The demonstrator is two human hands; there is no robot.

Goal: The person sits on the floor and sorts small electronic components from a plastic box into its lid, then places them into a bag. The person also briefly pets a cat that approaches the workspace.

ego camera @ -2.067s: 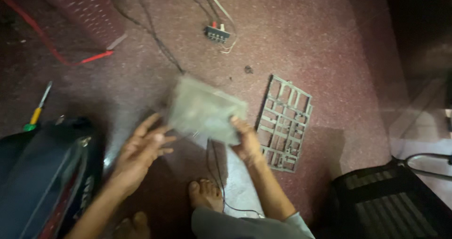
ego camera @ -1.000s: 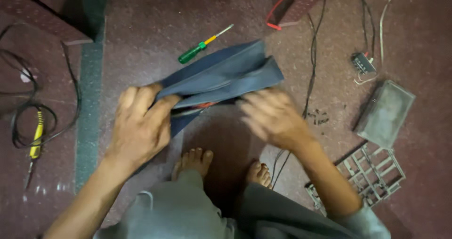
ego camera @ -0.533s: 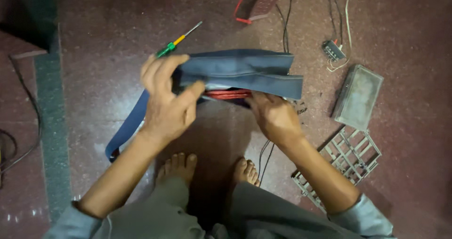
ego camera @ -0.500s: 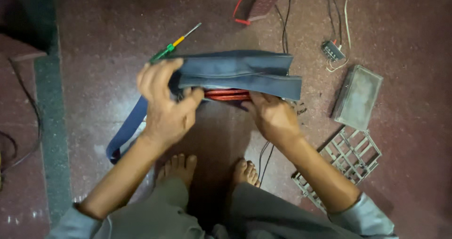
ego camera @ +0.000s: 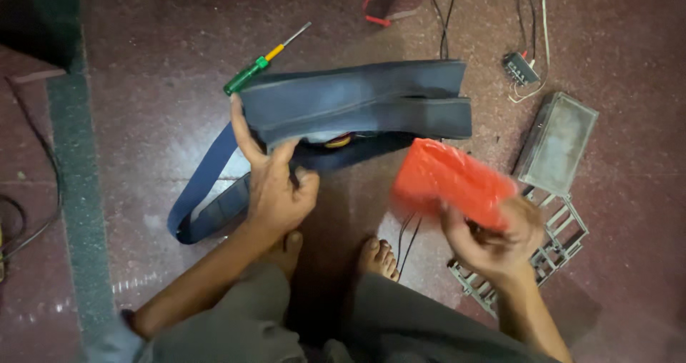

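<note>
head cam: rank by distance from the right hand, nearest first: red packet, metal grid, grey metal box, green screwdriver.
From the right hand:
1. Red packet: held in the hand, just up and left of it.
2. Metal grid: on the floor directly beside and under the hand, to its right.
3. Grey metal box: on the floor above the grid.
4. Green screwdriver: far upper left, past the dark blue bag.
</note>
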